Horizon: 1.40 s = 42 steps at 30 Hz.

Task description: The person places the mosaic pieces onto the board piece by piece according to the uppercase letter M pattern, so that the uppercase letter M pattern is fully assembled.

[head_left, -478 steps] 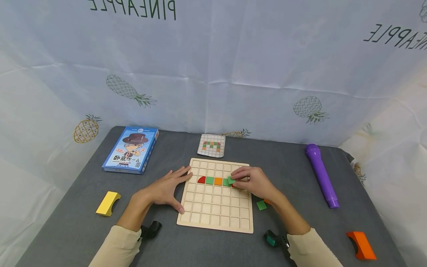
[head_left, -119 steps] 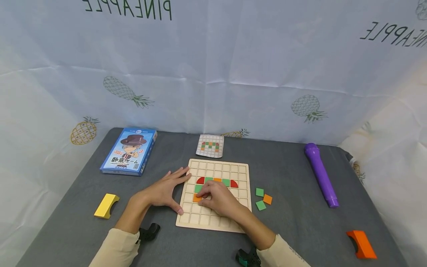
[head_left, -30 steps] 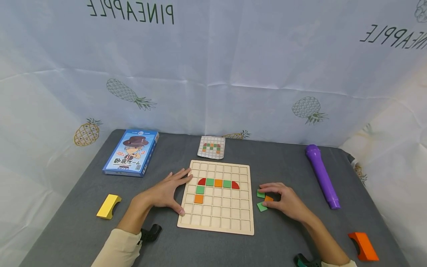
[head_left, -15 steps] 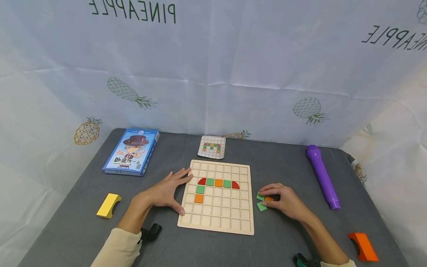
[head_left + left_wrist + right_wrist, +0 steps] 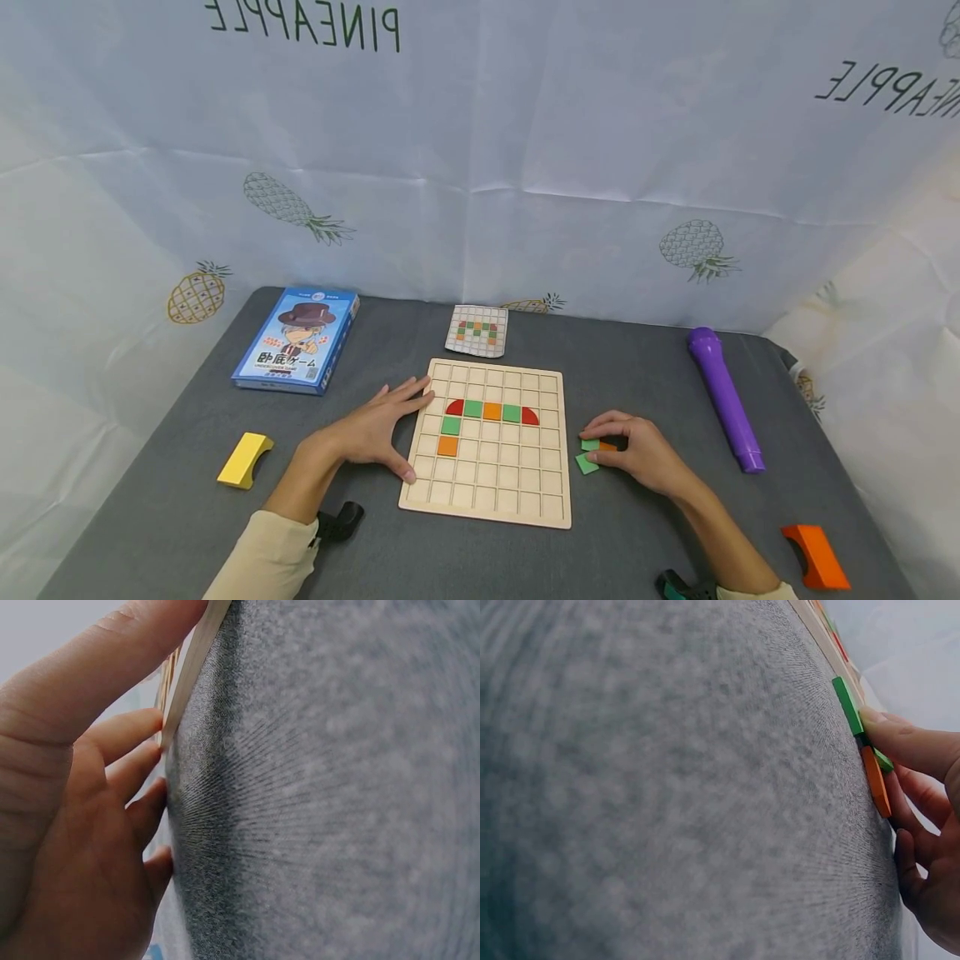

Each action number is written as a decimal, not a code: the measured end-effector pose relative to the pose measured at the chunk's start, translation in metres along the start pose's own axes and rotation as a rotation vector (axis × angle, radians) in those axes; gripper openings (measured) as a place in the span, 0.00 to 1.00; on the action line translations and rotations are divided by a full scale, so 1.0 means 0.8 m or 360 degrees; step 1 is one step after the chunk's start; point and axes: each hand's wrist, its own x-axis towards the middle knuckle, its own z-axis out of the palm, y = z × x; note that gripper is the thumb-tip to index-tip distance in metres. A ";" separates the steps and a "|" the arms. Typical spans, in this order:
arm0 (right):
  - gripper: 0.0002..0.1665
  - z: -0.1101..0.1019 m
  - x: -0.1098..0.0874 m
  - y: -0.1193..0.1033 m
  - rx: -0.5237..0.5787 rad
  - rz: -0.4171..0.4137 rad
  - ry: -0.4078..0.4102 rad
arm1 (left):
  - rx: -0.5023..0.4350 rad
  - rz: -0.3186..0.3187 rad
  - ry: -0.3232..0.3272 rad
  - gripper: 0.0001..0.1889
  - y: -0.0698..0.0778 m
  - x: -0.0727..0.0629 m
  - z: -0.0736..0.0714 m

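Note:
My left hand [image 5: 375, 425] rests with spread fingers along the left edge of the wooden grid board [image 5: 495, 500]. In the left wrist view its thumb [image 5: 112, 660] lies against the board's rim [image 5: 193, 667]. Right of the board, my right hand [image 5: 637, 450] is over three loose tiles. Its fingertips touch the far green tile [image 5: 590, 445], and its thumb [image 5: 900, 739] touches the near green tile [image 5: 847, 705]. An orange tile [image 5: 876, 781] lies beside them, partly under the hand in the head view. On the board sit red, green and orange tiles [image 5: 492, 412].
Behind the board lies a pattern card [image 5: 477, 332]. A blue game box [image 5: 296, 340] and a yellow arch block [image 5: 245, 461] are at left. On the right are a purple toy microphone [image 5: 724, 400] and an orange arch block [image 5: 817, 557].
Since four seconds ago my right hand has left the board for the loose tiles. In the last second its fingers have turned and shifted the far green tile nearer. The left hand stays put.

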 end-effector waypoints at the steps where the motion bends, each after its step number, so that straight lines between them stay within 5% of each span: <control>1: 0.13 0.000 0.000 0.001 0.0001 0.0003 -0.0001 | -0.0002 0.0000 0.0000 0.64 0.000 0.000 0.000; 31: 0.13 -0.013 0.005 -0.009 0.0146 -0.0097 0.0127 | 0.0013 -0.0014 -0.0013 0.65 -0.001 0.002 0.000; 42: 0.13 0.001 0.016 -0.024 0.0243 -0.0102 0.0070 | -0.0007 -0.0014 -0.0013 0.65 -0.002 0.002 0.001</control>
